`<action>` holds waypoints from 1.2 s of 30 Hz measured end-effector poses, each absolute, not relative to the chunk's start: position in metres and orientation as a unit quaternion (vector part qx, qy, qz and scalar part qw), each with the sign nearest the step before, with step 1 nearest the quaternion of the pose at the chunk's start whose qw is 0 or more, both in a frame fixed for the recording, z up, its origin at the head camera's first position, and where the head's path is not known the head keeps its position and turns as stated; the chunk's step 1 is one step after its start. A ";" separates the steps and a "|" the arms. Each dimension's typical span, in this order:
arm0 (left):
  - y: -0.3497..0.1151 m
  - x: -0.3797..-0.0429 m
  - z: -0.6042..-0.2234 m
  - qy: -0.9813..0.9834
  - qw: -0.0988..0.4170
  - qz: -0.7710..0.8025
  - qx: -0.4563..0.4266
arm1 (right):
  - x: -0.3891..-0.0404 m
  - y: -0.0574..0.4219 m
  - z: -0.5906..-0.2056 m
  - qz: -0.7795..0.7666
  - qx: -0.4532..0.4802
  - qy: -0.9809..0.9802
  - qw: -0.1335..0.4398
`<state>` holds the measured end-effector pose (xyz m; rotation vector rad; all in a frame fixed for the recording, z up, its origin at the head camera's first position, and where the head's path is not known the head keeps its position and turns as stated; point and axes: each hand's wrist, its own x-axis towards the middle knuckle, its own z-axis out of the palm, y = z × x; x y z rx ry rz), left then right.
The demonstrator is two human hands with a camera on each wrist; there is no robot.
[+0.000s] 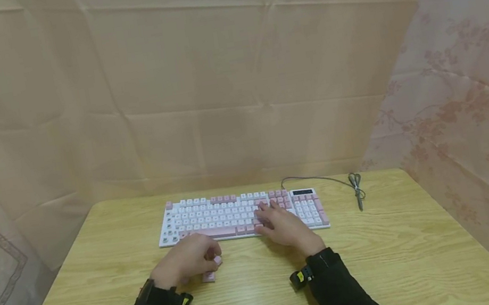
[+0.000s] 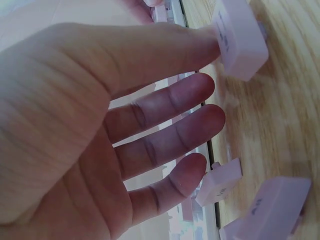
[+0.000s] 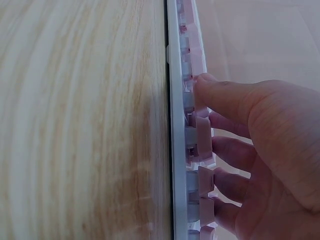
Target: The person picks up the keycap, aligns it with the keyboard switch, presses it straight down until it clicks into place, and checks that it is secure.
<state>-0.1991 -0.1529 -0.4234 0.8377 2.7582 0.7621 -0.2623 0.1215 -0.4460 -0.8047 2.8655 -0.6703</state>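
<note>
Left hand (image 1: pixel 187 259) in front of the keyboard (image 1: pixel 218 213), low over the desk (image 1: pixel 388 258); its grip is narrow, thumb against a pink keycap (image 2: pixel 245 42), apparently pinched, though the index finger is hidden behind the thumb in the left wrist view. Other three fingers spread, holding nothing. Below them, a small loose keycap (image 2: pixel 220 185) and a wider keycap (image 2: pixel 277 210) lie on the desk near the keyboard's front edge; one more is cut off at the frame bottom. Right hand (image 1: pixel 285 224) rests on the keyboard, grip wide, thumb on a front-row pink key (image 3: pixel 200 97), fingertips on keys behind; it covers part of the right side. Writing: wider keycap seems to read "Alt"; held keycap's lettering is too blurred, keyboard legends too small. No brand readable.
</note>
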 end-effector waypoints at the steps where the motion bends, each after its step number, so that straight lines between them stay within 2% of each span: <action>1: -0.152 -0.199 -0.423 0.922 0.080 0.257 0.277 | -0.262 0.122 -0.446 -0.219 -0.263 0.939 0.045; 27: -0.146 -0.206 -0.427 0.923 0.094 0.257 0.271 | -0.260 0.129 -0.446 -0.221 -0.255 0.941 0.036; 36: -0.155 -0.200 -0.427 0.918 0.078 0.263 0.285 | -0.260 0.122 -0.448 -0.214 -0.272 0.937 0.039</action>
